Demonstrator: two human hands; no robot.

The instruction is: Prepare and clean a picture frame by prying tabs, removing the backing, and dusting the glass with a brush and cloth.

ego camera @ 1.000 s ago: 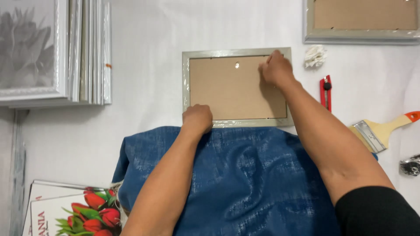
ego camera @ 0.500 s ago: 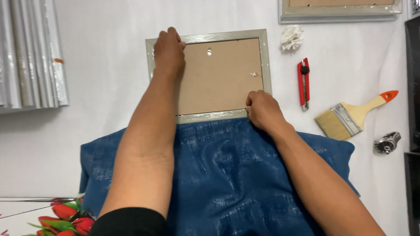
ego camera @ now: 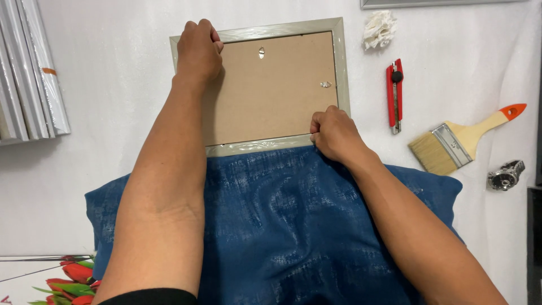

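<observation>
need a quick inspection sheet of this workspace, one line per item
surface: white table covering, blue cloth at the near edge
job's things: picture frame face down, brown backing up
clutter: red utility knife, paintbrush, crumpled white wad, small metal part
grippers: left hand on the frame's far left corner; right hand at its near right corner
cables: nothing seen
surroundings: stacked frames at left, tulip print

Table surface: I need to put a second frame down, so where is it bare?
Bare white table lies between the stacked frames and the face-down picture frame. The right side is crowded: utility knife, paintbrush, crumpled paper, metal fitting.
</observation>
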